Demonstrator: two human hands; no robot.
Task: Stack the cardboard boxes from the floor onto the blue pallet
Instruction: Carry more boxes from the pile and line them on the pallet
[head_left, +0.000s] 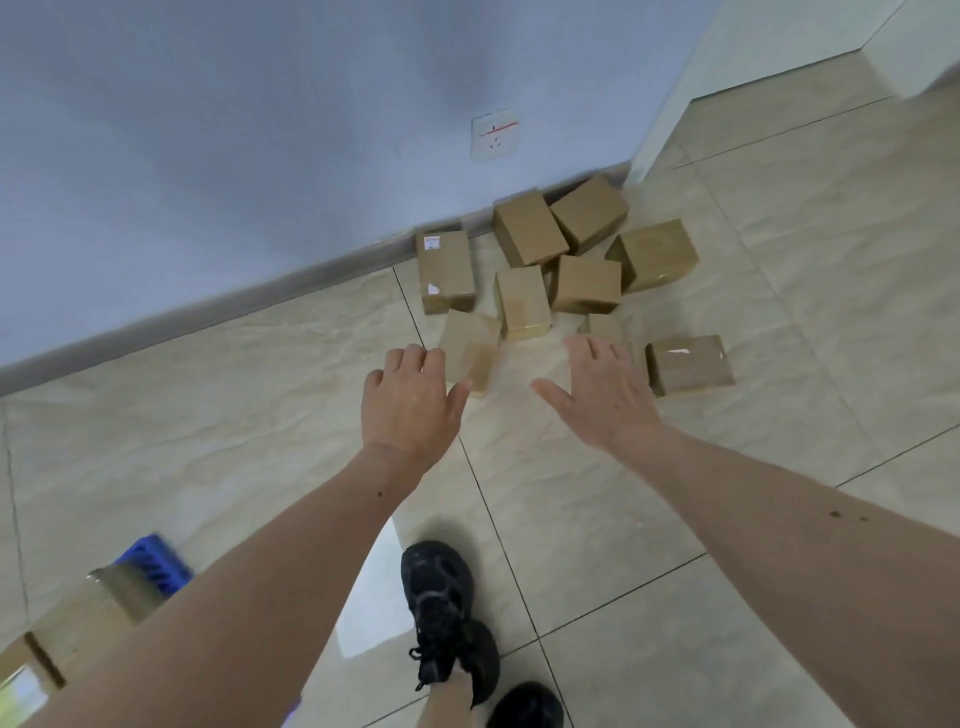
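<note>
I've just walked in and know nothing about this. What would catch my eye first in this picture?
Two bare forearms stretch forward over the beige tiled floor, the left hand and right hand open and empty. Just beyond them, a jumble of brown cardboard boxes lies scattered on the floor by the pale blue wall. At the lower left, a corner of the blue plastic pallet peeks out behind the left arm.

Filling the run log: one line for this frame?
phase: reaching | left hand: open, empty | right hand: open, empty | cardboard boxes: scattered on floor by wall | blue pallet: lower left
</note>
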